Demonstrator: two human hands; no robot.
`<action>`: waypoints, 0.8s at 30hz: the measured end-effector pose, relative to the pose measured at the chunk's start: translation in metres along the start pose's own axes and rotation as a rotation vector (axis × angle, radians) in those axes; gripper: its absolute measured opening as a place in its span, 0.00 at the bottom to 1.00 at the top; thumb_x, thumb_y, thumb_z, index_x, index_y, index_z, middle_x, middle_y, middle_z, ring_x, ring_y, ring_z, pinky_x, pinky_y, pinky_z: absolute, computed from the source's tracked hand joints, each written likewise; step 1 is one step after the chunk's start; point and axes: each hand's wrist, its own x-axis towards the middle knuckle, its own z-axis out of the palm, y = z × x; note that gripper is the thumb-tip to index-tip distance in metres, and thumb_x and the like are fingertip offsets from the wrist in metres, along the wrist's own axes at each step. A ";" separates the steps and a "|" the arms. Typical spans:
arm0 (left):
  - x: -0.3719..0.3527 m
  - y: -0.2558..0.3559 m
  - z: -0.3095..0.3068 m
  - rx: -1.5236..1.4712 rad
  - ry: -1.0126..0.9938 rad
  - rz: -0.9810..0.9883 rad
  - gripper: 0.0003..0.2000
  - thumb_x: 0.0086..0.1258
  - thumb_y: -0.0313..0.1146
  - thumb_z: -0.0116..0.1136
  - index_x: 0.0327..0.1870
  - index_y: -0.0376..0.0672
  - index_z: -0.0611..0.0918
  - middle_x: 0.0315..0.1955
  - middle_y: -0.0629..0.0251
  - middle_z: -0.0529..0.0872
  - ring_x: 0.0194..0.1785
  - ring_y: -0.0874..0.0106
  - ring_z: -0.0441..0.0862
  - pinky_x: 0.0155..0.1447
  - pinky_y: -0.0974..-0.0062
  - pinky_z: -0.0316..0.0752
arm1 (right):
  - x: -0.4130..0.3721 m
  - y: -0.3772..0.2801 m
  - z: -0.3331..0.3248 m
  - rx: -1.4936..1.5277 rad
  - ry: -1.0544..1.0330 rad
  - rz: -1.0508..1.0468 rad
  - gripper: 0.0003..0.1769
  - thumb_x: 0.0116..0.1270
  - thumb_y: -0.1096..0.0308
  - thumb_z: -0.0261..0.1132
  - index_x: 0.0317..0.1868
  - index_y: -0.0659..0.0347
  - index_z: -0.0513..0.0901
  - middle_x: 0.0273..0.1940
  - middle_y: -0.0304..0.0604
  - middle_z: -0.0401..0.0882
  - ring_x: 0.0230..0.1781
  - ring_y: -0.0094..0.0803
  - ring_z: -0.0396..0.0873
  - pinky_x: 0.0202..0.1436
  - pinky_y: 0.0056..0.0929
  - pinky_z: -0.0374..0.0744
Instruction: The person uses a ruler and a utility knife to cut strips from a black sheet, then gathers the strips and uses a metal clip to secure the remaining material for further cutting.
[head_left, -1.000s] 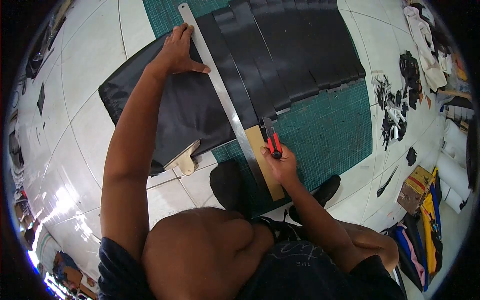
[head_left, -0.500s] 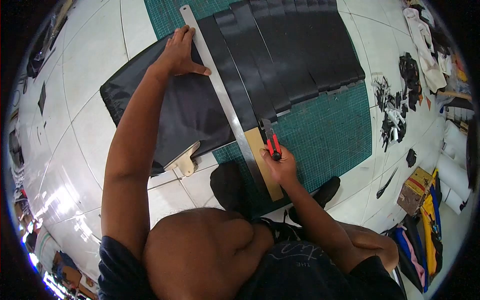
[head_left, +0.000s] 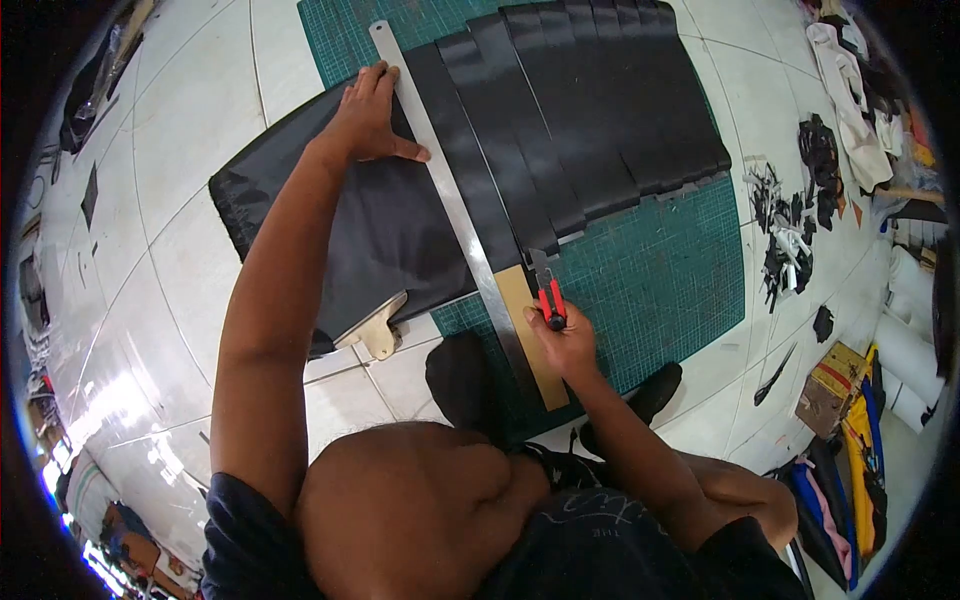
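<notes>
My left hand (head_left: pixel 368 122) lies with its fingers and thumb spread, pressing at the left edge of a long steel ruler (head_left: pixel 455 205). The ruler runs slantwise across a black sheet (head_left: pixel 395 225) of smooth material. In my right hand (head_left: pixel 570 345) is a red and black utility knife (head_left: pixel 550 300), its blade pointing away from me, near the lower ends of the black strips (head_left: pixel 590 110). Those strips lie side by side, overlapping, right of the ruler. A tan flat strip (head_left: pixel 530 335) sits along the ruler's near end, beside my right hand.
A green gridded cutting mat (head_left: pixel 660 270) lies under the material on white floor tiles (head_left: pixel 180 290). My feet are at its near edge. A pale clip-like piece (head_left: pixel 378 335) is by the sheet's near edge. Scraps (head_left: pixel 790 240) and a box (head_left: pixel 832 380) are to the right.
The whole scene has shifted slightly down and right in view. Both hands, the ruler and the utility knife keep nearly the same places relative to the black sheet.
</notes>
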 end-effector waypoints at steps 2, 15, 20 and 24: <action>-0.001 0.000 -0.001 0.010 0.001 0.008 0.72 0.32 0.62 0.85 0.79 0.33 0.54 0.79 0.47 0.53 0.83 0.48 0.45 0.84 0.51 0.46 | -0.005 0.006 -0.005 -0.055 0.074 -0.062 0.13 0.69 0.64 0.73 0.46 0.65 0.84 0.32 0.36 0.81 0.32 0.24 0.76 0.39 0.28 0.77; 0.004 0.001 -0.003 0.008 -0.046 0.001 0.73 0.32 0.62 0.85 0.79 0.34 0.53 0.79 0.46 0.51 0.83 0.46 0.44 0.83 0.49 0.47 | -0.005 -0.031 -0.002 -0.114 0.104 -0.015 0.16 0.67 0.62 0.74 0.43 0.63 0.78 0.31 0.39 0.78 0.29 0.27 0.74 0.38 0.30 0.75; 0.001 0.000 -0.002 0.024 -0.037 -0.014 0.73 0.32 0.63 0.84 0.80 0.34 0.53 0.79 0.46 0.51 0.83 0.47 0.44 0.83 0.50 0.47 | -0.003 -0.038 0.029 -0.382 0.012 -0.037 0.22 0.61 0.57 0.78 0.41 0.62 0.76 0.32 0.42 0.76 0.31 0.34 0.76 0.37 0.34 0.76; 0.001 -0.001 -0.001 0.010 -0.032 0.000 0.73 0.32 0.64 0.83 0.80 0.34 0.53 0.79 0.46 0.51 0.83 0.47 0.44 0.83 0.50 0.46 | -0.008 -0.031 0.041 -0.562 0.080 -0.348 0.24 0.55 0.56 0.81 0.40 0.60 0.77 0.35 0.46 0.77 0.35 0.44 0.80 0.36 0.41 0.78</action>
